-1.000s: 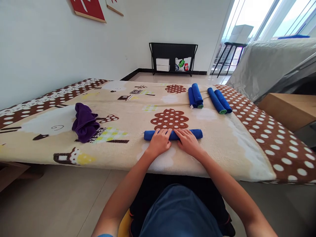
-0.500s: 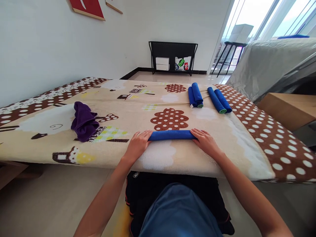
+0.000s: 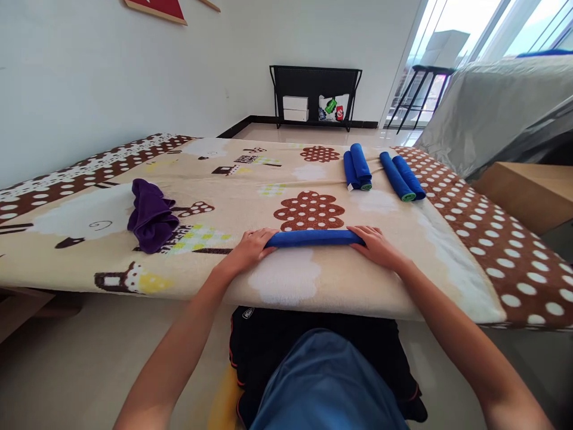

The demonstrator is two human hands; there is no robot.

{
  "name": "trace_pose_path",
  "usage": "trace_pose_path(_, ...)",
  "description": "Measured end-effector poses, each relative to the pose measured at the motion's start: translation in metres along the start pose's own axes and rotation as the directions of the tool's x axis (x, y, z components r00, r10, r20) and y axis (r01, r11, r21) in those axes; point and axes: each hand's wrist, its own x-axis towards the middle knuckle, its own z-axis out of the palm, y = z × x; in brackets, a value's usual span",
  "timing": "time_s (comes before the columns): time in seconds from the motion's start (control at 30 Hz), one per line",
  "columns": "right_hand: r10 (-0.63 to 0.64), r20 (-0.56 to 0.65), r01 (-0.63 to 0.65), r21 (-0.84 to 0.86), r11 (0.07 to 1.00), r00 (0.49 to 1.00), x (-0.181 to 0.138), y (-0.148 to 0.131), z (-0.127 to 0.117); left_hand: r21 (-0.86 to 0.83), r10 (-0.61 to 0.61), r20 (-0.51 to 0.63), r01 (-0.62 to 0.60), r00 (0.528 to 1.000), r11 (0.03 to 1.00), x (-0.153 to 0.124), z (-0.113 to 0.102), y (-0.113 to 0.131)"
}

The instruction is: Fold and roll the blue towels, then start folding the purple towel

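A blue towel rolled into a long tube lies crosswise near the front edge of the blanket-covered table. My left hand rests flat over its left end, fingers stretched on the cloth. At the right end my right hand lies the same way, fingers extended against the roll. Neither hand wraps round it.
A crumpled purple towel sits on the left of the table. Two pairs of rolled blue towels lie at the far right. A black rack stands by the far wall; a covered object and a wooden box are right.
My hands slid apart from the middle of the roll to its two ends. The view tilted slightly; the roll stays in place.
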Motion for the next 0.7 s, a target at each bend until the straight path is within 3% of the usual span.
trace_pose_path(0.17, 0.014, 0.053, -0.018, 0.065, 0.998, 0.998, 0.012, 0.009, -0.014, -0.175, 0.03, 0.041, -0.022, 0.999, 0.984, 0.018, -0.024, -0.021)
trace_pose_path(0.3, 0.037, -0.012, -0.034, 0.156, 0.987, 0.999, 0.03, 0.011, -0.045, -0.29, -0.043, -0.016, 0.037, 0.999, 0.956, 0.022, -0.036, -0.023)
trace_pose_path(0.47, 0.007, -0.203, 0.021, 0.134, 0.991, 0.979, 0.065, -0.006, -0.128, -0.435, -0.078, -0.004, 0.069, 0.997, 0.898, 0.027, -0.029, -0.012)
trace_pose_path(0.6, -0.138, -0.262, 0.149, 0.023, 0.989, 0.955, 0.092, -0.05, -0.213, -0.565, -0.1, -0.079, 0.038, 0.992, 0.824, 0.039, -0.026, 0.009)
trace_pose_path(0.7, -0.219, -0.249, 0.183, -0.16, 0.97, 0.943, 0.107, -0.087, -0.261, -0.614, -0.024, -0.077, -0.029, 0.997, 0.788, 0.047, -0.027, 0.036)
